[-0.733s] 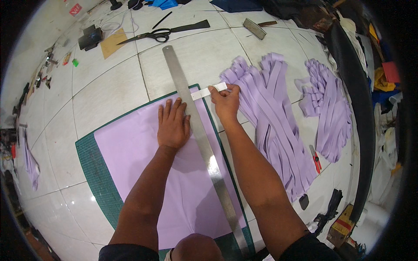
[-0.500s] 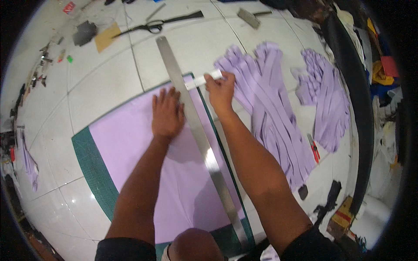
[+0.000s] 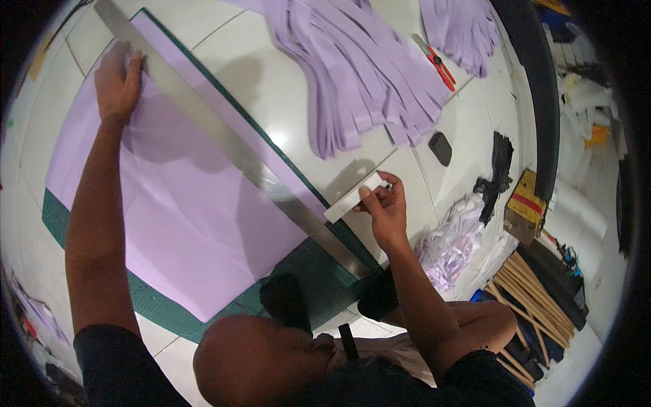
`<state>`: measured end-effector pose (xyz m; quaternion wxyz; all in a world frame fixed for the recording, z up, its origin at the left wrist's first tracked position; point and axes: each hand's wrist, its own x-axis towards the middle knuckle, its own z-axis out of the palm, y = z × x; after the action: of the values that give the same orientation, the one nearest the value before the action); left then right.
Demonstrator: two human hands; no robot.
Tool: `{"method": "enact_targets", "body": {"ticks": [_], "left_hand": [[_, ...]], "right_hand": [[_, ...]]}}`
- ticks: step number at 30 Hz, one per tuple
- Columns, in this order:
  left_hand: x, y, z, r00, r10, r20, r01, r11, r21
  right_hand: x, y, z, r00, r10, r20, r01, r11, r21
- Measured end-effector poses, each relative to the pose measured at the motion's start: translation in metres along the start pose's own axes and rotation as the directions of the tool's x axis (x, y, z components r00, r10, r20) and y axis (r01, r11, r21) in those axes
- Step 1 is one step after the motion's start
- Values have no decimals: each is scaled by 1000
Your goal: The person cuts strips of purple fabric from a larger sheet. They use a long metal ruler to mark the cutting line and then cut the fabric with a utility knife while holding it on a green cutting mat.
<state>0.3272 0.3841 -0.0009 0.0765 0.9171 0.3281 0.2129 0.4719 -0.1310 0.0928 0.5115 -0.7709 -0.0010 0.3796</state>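
Note:
A sheet of lilac fabric (image 3: 183,197) lies on a green cutting mat (image 3: 315,275). A long metal ruler (image 3: 237,154) runs slantwise over it, leaving a narrow lilac band showing along its right side. At the ruler's far end my left hand (image 3: 116,85) lies on the fabric, fingers extended and thumb near the ruler's edge. My right hand (image 3: 388,211) pinches a short white ruler-like strip (image 3: 349,201) between thumb and fingers. The strip's far tip reaches the mat's right edge, by the near end of the lilac band.
Long cut lilac strips (image 3: 359,81) are heaped on the tiles beyond the mat, with another bundle (image 3: 464,30) farther right. Red-handled snips (image 3: 437,64) and a dark rounded block (image 3: 440,148) lie nearby. Tangled scraps (image 3: 447,254), a carton (image 3: 525,203) and wooden sticks (image 3: 532,292) are at right.
My right hand has brought the white strip from the ruler's far end to near its lower end. My left hand stays at the far end. The view has shifted toward the near right.

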Motion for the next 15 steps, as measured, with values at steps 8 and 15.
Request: {"method": "enact_targets", "body": {"ticks": [8,15], "left_hand": [[21,-38,-13,951,88,295,-111,992,61],[22,-32,-26,892,116,438,-149,988,43]], "right_hand": [[-5,51,-4,994,-97,-40,102,988,119],[-2,68,-2,990,-131,-44,137,980,145]]}}
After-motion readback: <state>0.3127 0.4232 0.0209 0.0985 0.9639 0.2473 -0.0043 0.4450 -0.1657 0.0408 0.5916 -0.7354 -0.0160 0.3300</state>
